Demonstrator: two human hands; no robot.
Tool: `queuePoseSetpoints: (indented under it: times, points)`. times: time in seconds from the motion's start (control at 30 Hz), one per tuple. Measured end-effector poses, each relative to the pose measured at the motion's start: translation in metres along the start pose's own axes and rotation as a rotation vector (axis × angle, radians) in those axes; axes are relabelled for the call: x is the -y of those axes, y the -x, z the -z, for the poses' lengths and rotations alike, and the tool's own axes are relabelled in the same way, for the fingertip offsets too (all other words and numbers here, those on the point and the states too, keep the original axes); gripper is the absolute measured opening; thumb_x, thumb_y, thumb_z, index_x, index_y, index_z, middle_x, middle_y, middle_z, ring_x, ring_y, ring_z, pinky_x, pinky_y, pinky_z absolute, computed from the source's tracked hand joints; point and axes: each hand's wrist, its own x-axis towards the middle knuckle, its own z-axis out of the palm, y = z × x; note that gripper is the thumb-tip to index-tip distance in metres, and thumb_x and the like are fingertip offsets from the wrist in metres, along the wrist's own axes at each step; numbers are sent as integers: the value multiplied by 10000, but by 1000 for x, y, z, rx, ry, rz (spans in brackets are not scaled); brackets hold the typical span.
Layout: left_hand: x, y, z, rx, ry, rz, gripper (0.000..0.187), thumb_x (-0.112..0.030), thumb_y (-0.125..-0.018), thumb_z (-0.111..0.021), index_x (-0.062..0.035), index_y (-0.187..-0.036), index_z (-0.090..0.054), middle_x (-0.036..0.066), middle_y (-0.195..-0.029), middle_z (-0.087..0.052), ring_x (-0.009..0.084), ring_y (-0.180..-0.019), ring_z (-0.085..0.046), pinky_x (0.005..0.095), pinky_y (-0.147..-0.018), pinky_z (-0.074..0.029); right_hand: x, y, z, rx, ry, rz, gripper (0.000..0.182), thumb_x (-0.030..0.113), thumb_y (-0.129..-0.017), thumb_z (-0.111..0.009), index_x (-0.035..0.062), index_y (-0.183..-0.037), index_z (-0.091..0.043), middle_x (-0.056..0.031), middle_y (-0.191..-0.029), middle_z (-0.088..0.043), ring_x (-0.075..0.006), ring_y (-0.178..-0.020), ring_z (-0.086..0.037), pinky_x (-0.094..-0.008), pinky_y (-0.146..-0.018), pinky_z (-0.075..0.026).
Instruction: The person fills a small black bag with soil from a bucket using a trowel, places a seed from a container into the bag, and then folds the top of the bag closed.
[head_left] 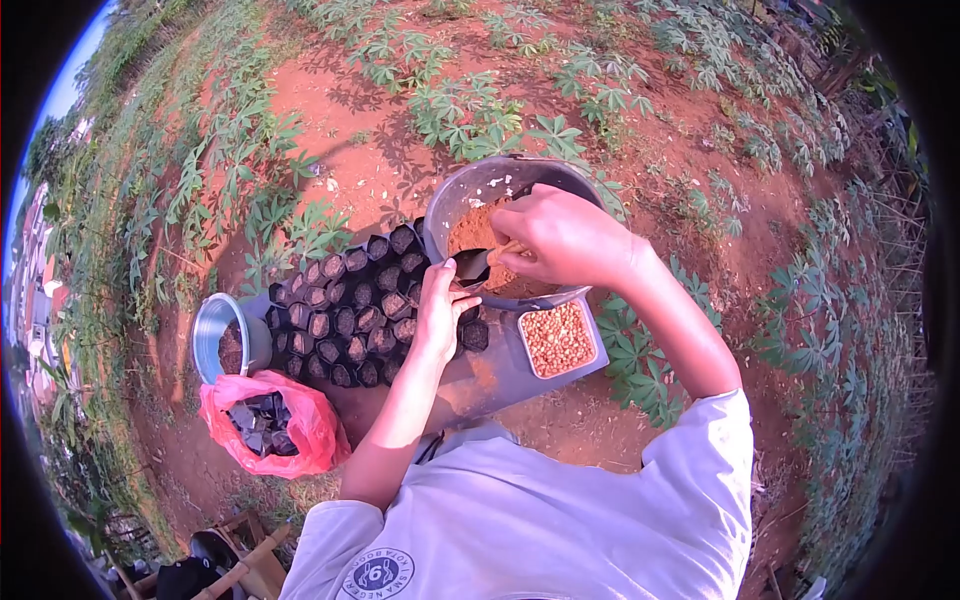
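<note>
Over the front of a large dark basin [455, 190] with reddish soil [475, 228], my right hand [545, 232] is closed around the wooden handle of a small trowel [473, 265]. The trowel's metal blade points left, toward my left hand. At the basin's left front edge, my left hand [441, 305] has its fingers closed on a small black bag, mostly hidden by the blade and fingers. Just left of that hand stand rows of black bags filled with soil [345, 320].
A square tub of yellowish grains [558, 340] sits right of the bags on a grey board [465, 385]. A blue-grey bucket [232, 335] and a pink plastic bag [320, 425] holding black pieces stand at left. Leafy plants [465, 110] grow beyond the basin.
</note>
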Motion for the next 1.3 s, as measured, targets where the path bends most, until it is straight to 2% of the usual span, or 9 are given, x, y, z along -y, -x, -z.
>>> queuePoseSetpoints:
  times: [0.13,0.23,0.4,0.5,0.7,0.87,0.93,1.07,1.3]
  points:
    - [-7,16,6,-52,5,-17,261,-353,-981,-482,-112,-1075,-516,57,-1011,-640,195,-916,-638,375,-816,-500,18,-13,2,76,65,98,201,189,-784,-669,49,-811,-527,-107,-717,-562,-324,-728,-586,-422,-734,-427]
    - [-9,36,21,-107,34,-65,287,-342,-982,-486,-98,-1133,-491,69,-1078,-628,202,-934,-633,370,-832,-498,31,-21,18,78,7,76,201,201,-783,-636,26,-826,-547,-119,-686,-587,-321,-728,-612,-420,-759,-440]
    - [-7,67,42,-149,58,-132,292,-339,-987,-484,-99,-1152,-484,72,-1112,-617,201,-953,-627,366,-851,-489,58,-41,-11,95,21,283,177,163,-787,-650,41,-832,-530,-111,-721,-580,-305,-776,-612,-405,-759,-435]
    - [-7,92,55,-214,74,-141,310,-345,-994,-482,-92,-1173,-481,62,-1140,-587,183,-959,-618,357,-851,-488,80,-47,-11,106,-9,295,177,175,-812,-647,47,-835,-527,-93,-755,-570,-293,-778,-606,-406,-754,-428]
    - [-2,141,87,-246,89,-158,324,-344,-991,-484,-96,-1199,-482,67,-1140,-577,183,-945,-617,348,-840,-491,128,-56,-35,154,-74,397,164,168,-814,-644,54,-827,-527,-96,-760,-570,-286,-798,-601,-405,-753,-424]
    - [15,200,112,-365,169,-157,363,-358,-981,-497,-79,-1211,-474,72,-1122,-589,189,-948,-618,337,-839,-487,183,-49,-44,176,-111,465,158,165,-813,-643,55,-815,-529,-95,-763,-568,-286,-810,-596,-402,-764,-424]
    - [23,222,113,-403,197,-216,377,-367,-979,-498,-79,-1221,-466,74,-1122,-595,191,-950,-619,340,-844,-484,205,-43,-52,213,-128,491,157,164,-808,-649,54,-819,-538,-95,-765,-569,-280,-809,-596,-400,-769,-423]
    - [38,261,116,-405,209,-190,369,-358,-989,-480,-80,-1231,-459,79,-1167,-580,181,-995,-600,356,-861,-478,237,-27,-50,241,-149,482,171,167,-799,-669,50,-834,-549,-94,-768,-573,-280,-799,-594,-395,-755,-423]
    - [51,303,104,-355,250,-214,353,-346,-998,-463,-80,-1231,-460,78,-1184,-572,176,-1028,-585,363,-875,-477,257,19,-32,214,-156,349,186,149,-784,-688,48,-865,-554,-92,-805,-587,-287,-812,-599,-402,-755,-435]
